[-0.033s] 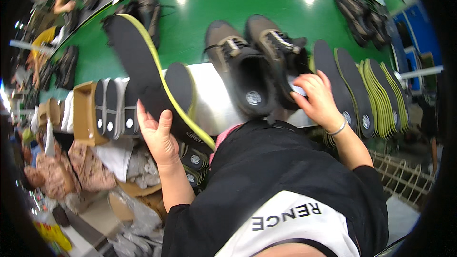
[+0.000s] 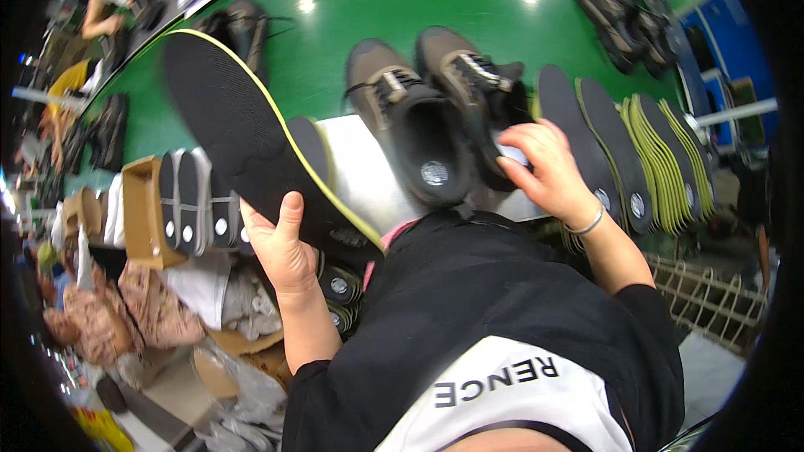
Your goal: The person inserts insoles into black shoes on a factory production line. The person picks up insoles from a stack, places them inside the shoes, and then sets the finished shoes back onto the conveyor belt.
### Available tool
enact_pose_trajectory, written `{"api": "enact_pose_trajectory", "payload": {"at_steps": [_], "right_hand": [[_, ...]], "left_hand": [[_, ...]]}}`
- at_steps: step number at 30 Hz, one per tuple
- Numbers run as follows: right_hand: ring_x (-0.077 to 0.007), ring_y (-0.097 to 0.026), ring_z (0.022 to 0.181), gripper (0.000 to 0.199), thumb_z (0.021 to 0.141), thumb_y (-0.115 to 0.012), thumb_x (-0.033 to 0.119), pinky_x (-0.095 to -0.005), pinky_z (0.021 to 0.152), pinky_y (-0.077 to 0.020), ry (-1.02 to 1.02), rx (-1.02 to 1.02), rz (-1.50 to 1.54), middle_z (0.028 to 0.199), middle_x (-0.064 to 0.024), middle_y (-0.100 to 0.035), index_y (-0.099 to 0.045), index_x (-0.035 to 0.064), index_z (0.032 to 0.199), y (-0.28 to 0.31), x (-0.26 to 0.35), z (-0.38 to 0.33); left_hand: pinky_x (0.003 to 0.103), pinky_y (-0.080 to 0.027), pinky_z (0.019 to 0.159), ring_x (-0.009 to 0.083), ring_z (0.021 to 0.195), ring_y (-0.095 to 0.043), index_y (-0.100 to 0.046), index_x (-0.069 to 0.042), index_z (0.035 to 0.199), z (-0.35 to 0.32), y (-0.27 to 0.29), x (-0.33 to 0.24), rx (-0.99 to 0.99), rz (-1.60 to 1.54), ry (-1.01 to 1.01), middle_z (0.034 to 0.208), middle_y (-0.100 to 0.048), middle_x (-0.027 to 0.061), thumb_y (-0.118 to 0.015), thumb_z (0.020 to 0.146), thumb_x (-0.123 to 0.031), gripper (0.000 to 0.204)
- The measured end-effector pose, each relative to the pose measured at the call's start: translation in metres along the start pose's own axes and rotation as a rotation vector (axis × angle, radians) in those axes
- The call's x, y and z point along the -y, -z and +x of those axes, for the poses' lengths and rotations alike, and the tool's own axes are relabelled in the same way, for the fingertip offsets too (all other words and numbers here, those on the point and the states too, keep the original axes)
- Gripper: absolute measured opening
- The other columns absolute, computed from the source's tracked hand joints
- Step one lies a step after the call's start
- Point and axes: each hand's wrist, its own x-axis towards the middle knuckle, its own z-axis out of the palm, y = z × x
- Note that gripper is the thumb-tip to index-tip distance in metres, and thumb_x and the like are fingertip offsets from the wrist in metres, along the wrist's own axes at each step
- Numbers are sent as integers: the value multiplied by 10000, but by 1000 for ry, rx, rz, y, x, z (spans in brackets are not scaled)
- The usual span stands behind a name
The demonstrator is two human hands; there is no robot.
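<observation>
My left hand (image 2: 289, 255) holds a long black insole (image 2: 230, 113) with a yellow-green edge, thumb on one side and fingers behind it. The insole is raised and slanted, toe end up to the left. Two brown-and-black lace-up shoes stand side by side ahead of me, heels toward me. In the left shoe (image 2: 423, 146) a round white mark shows on the inner sole. My right hand (image 2: 548, 167) is at the heel opening of the right shoe (image 2: 469, 84), thumb and curved fingers apart, with a pale patch showing between them. The hand hides part of this opening.
Black insoles with yellow-green edges (image 2: 662, 159) stand in a row at the right. Bundled insoles (image 2: 188, 201) and a cardboard box (image 2: 142, 209) are at the left. More shoes (image 2: 620, 25) lie on the green table (image 2: 360, 0). Other people work at the left.
The insole in my left hand has tilted a little further left at its toe end. My right hand stays at the right shoe's opening. The whole view has shifted slightly.
</observation>
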Motion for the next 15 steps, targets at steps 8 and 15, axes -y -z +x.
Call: {"api": "enact_pose_trajectory", "payload": {"at_steps": [8,15], "right_hand": [[-293,-227,1226,762,549,-792,364,-392,1001,-203,-101,-97,604,1301,-202,-229,-332,87,1091,31,31,8],[-159,-523,867,470,701,-634,188,-277,755,-444,-406,-626,1067,1034,-119,-500,-439,2,1086,79,-2,-28]], "left_hand": [[358,-450,673,307,813,-533,-474,12,998,-27,-138,42,756,680,-407,939,-510,159,-637,714,-147,363],[363,-459,757,305,959,-529,-419,-30,1170,-8,-164,74,1154,705,-353,1129,-472,145,-623,734,-278,541]]}}
